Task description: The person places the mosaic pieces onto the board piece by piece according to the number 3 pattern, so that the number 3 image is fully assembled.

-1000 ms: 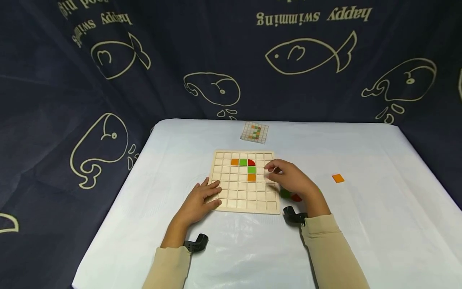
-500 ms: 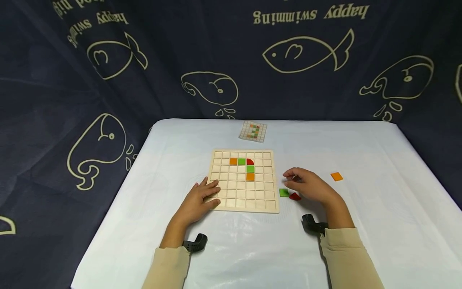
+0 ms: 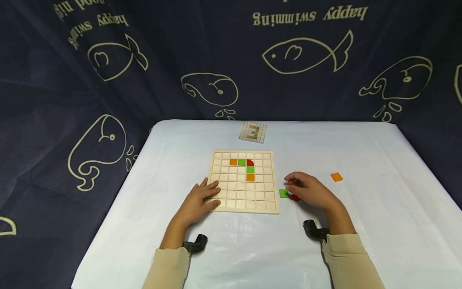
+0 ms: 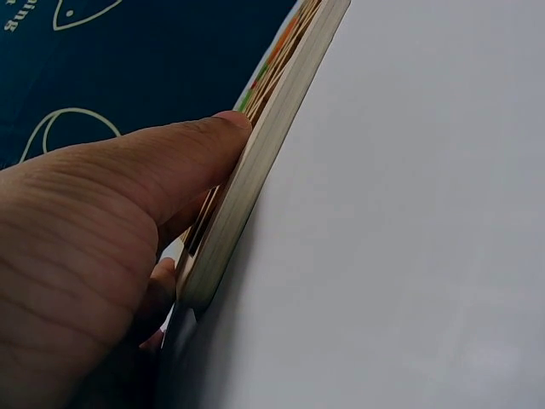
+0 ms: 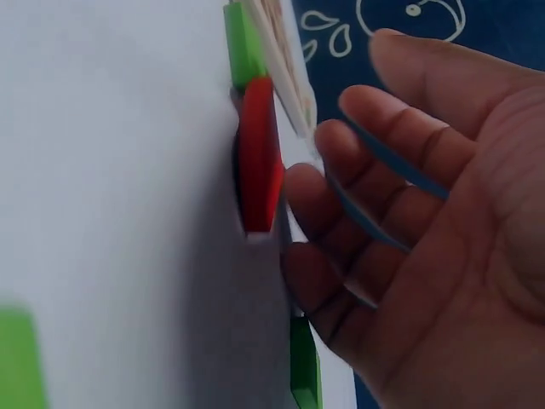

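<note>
My left hand (image 3: 196,202) rests with fingers spread on the left edge of a wooden grid board (image 3: 242,204). In the left wrist view its thumb lies along the rim. Orange, green and red tiles sit in the board's upper cells: an orange square (image 3: 234,162), a green square (image 3: 242,162), a red quarter-round tile (image 3: 250,162), then another green and another orange below it. Right of the board, my right hand (image 3: 310,190) hovers with loosely bent fingers, holding nothing. Close by its fingertips lie a loose green square (image 3: 283,193) and a loose red rounded tile (image 5: 260,162).
A small card (image 3: 252,132) with a printed grid of coloured squares lies beyond the board. One orange tile (image 3: 337,177) lies farther right on the white table (image 3: 379,224). More green tiles (image 5: 304,362) show in the right wrist view. A dark printed cloth (image 3: 306,100) hangs behind.
My right hand has moved off the board's right edge, rightward and nearer to me, then lowered slightly toward the loose red tile. My left hand stays put, and the tiles on the board look the same.
</note>
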The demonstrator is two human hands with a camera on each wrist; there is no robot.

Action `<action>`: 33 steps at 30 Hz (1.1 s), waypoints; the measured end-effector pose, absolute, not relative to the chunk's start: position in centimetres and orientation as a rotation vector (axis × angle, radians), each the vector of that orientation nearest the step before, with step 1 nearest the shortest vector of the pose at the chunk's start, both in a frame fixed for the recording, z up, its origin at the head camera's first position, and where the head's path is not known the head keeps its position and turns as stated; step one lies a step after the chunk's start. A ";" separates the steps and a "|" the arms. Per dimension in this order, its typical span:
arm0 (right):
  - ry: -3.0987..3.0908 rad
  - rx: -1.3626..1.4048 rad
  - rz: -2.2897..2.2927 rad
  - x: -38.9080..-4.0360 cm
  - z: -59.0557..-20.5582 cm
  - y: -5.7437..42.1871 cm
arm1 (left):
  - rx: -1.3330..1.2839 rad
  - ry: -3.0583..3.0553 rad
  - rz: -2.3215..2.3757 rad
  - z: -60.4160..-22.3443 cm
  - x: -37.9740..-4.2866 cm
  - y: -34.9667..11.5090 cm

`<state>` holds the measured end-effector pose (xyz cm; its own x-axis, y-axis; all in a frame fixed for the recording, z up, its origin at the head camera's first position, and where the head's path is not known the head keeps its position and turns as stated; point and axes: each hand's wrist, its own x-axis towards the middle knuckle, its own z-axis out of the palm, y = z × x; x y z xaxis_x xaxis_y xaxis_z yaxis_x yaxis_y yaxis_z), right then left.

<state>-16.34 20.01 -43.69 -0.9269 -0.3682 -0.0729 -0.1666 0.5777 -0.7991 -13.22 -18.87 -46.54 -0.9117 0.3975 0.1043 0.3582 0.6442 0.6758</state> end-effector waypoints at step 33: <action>2.736 -0.621 -1.014 -16.5 -45.2 18.7 | 0.627 2.790 1.136 -46.5 -13.2 -18.9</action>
